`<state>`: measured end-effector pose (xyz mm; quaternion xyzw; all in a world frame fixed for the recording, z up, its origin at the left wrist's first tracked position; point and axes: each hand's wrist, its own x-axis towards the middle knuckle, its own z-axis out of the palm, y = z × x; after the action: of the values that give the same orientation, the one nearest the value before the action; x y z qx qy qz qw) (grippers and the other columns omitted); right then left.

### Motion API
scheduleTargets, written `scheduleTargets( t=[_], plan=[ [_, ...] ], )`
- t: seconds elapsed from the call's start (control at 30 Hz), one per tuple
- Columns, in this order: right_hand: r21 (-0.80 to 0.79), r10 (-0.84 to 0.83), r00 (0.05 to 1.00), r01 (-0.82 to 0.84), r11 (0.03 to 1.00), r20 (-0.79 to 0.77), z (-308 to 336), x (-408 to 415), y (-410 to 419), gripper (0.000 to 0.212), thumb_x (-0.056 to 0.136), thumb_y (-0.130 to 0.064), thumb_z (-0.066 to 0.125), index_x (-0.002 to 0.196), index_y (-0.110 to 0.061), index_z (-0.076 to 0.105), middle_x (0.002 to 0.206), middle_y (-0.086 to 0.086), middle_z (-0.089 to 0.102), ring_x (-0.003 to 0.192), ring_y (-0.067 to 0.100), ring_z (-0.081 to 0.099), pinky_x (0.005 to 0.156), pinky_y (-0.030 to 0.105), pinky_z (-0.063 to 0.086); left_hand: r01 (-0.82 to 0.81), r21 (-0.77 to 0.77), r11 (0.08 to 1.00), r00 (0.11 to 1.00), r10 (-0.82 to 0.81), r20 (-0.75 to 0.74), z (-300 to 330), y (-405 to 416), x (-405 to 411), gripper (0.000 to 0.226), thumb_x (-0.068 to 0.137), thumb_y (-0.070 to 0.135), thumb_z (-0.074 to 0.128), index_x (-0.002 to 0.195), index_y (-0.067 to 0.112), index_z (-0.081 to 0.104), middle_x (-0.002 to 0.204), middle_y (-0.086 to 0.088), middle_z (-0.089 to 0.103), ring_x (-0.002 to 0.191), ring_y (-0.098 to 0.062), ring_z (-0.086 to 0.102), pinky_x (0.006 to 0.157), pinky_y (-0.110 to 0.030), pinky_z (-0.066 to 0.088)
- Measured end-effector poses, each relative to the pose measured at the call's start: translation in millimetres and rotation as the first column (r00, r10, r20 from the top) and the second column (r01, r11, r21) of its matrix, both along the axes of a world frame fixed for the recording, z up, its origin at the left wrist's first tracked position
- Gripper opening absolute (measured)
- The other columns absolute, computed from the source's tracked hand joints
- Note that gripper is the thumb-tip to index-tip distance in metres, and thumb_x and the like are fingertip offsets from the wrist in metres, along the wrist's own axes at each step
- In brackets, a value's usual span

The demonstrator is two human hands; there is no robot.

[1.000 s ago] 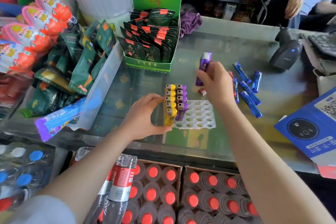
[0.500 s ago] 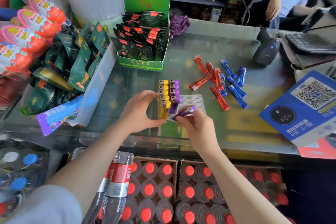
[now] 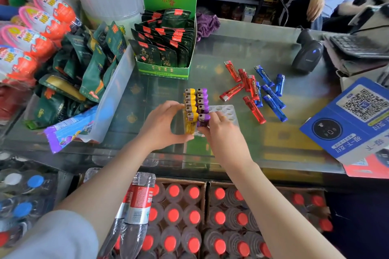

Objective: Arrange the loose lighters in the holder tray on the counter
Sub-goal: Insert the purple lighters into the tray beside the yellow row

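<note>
Purple lighter (image 3: pixel 203 119), body hidden by my pinching right hand (image 3: pixel 223 132); left hand (image 3: pixel 163 127) grips yellow lighters (image 3: pixel 190 111); print unreadable.

Your 2 forearms are bare from elbow to wrist. Your left arm wears a pale grey sleeve (image 3: pixel 52 235) at its upper part. Your right hand (image 3: pixel 223 132) carries 1 thin gold ring (image 3: pixel 223 117) on a finger.
</note>
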<state>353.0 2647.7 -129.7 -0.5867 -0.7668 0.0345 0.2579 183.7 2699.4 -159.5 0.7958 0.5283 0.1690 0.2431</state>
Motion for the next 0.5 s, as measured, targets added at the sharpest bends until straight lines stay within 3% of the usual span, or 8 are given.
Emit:
scheduleTargets(
  t=[0.1,0.17,0.33,0.43,0.5],
  plan=[
    [-0.143,-0.079,0.978,0.052,0.988,-0.192,-0.7,0.6,1.3,0.022,0.082,-0.018,0.064,0.085,0.002,0.057,0.084,0.017,0.065,0.072,0.034,0.06,0.057,0.034,0.042,-0.001,0.003,1.0,1.0,0.001,0.023,-0.6,-0.1,-0.8,0.077,0.056,0.068,0.055,0.121,0.027,0.049,0.125,0.006,0.048,0.113,-0.012,0.044,0.095,-0.038,0.039],
    [-0.165,-0.105,0.953,0.059,0.985,-0.284,-1.3,3.8,2.3,0.02,0.08,-0.018,0.068,0.083,0.001,0.06,0.083,0.016,0.067,0.072,0.03,0.059,0.061,0.036,0.044,0.003,0.001,1.0,0.999,-0.003,0.034,-0.2,-0.5,-0.5,0.073,0.058,0.065,0.06,0.12,0.027,0.05,0.124,0.005,0.048,0.111,-0.012,0.044,0.094,-0.039,0.039],
    [-0.223,-0.154,0.903,0.066,0.973,-0.401,-8.1,6.3,4.7,0.019,0.073,-0.019,0.074,0.079,-0.004,0.065,0.074,0.009,0.07,0.062,0.015,0.055,0.055,0.015,0.038,-0.007,-0.008,1.0,1.0,0.007,0.025,1.1,-0.7,0.1,0.072,0.062,0.053,0.072,0.123,0.024,0.047,0.127,0.004,0.047,0.114,-0.014,0.043,0.096,-0.041,0.038],
    [-0.16,-0.117,0.941,0.069,0.985,-0.319,-14.7,8.1,4.3,0.023,0.073,-0.024,0.074,0.075,-0.005,0.062,0.071,0.006,0.067,0.062,0.016,0.051,0.051,0.025,0.036,-0.008,-0.005,1.0,0.999,0.008,0.034,0.6,-0.5,0.0,0.073,0.061,0.056,0.07,0.123,0.024,0.047,0.126,0.004,0.047,0.114,-0.014,0.043,0.096,-0.043,0.038],
    [-0.049,-0.075,0.979,0.067,0.997,-0.192,-15.4,11.8,5.9,0.027,0.071,-0.03,0.073,0.071,-0.007,0.059,0.068,0.004,0.065,0.061,0.021,0.053,0.052,0.023,0.034,-0.01,-0.012,1.0,0.999,0.01,0.033,0.1,-0.3,-0.2,0.074,0.06,0.059,0.066,0.123,0.025,0.048,0.126,0.004,0.047,0.113,-0.014,0.043,0.096,-0.044,0.039]
  ],
)
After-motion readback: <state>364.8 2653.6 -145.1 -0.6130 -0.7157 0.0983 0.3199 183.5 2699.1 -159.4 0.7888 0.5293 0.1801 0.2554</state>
